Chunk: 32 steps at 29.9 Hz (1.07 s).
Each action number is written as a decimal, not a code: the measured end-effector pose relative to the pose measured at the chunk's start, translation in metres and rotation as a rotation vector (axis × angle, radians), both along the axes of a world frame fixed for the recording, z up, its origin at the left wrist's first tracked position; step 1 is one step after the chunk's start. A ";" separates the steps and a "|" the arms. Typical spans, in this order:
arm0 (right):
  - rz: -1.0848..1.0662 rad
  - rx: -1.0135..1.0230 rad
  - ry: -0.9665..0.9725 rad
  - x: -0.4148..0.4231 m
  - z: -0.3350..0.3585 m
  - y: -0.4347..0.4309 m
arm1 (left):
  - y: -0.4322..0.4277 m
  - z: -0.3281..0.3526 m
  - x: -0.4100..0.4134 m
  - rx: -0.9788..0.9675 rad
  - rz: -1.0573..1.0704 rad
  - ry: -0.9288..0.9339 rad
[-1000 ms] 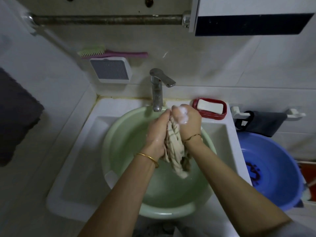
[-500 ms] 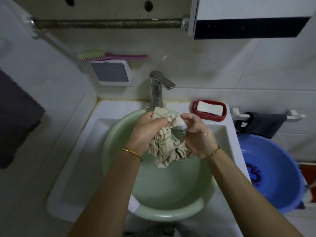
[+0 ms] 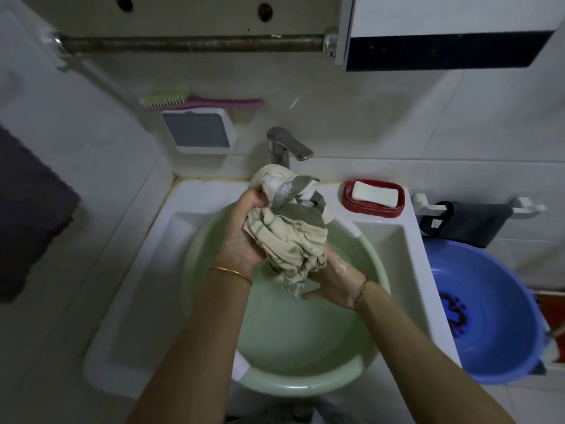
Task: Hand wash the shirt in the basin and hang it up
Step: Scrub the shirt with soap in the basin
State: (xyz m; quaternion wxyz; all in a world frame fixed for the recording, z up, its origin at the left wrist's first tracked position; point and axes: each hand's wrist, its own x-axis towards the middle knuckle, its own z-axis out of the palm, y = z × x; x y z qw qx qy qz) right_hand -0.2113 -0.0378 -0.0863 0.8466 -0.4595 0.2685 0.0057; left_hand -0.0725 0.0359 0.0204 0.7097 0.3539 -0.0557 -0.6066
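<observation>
Head view: right hand (image 3: 336, 278) partly behind shirt (image 3: 290, 237)

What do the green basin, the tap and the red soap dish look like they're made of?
The green basin looks like moulded plastic: smooth, semi-gloss, with a thick rolled rim. The tap seems to be chromed or polished metal, given its silvery sheen and pale highlights. The red soap dish is probably plastic too, glossy and uniformly coloured, though glazed ceramic cannot be ruled out.
</observation>
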 end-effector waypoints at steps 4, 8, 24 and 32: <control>-0.029 0.175 -0.044 0.008 -0.006 0.002 | 0.002 -0.007 -0.001 -0.201 -0.023 0.110; -0.139 0.469 -0.359 0.013 0.001 0.002 | 0.006 0.003 -0.011 -0.228 -0.040 -0.014; -0.467 -1.510 -0.118 0.014 0.077 0.021 | -0.001 -0.053 0.003 0.251 0.132 -0.187; -0.140 -1.826 0.381 0.055 0.099 0.021 | -0.009 -0.062 -0.034 0.276 0.205 -0.024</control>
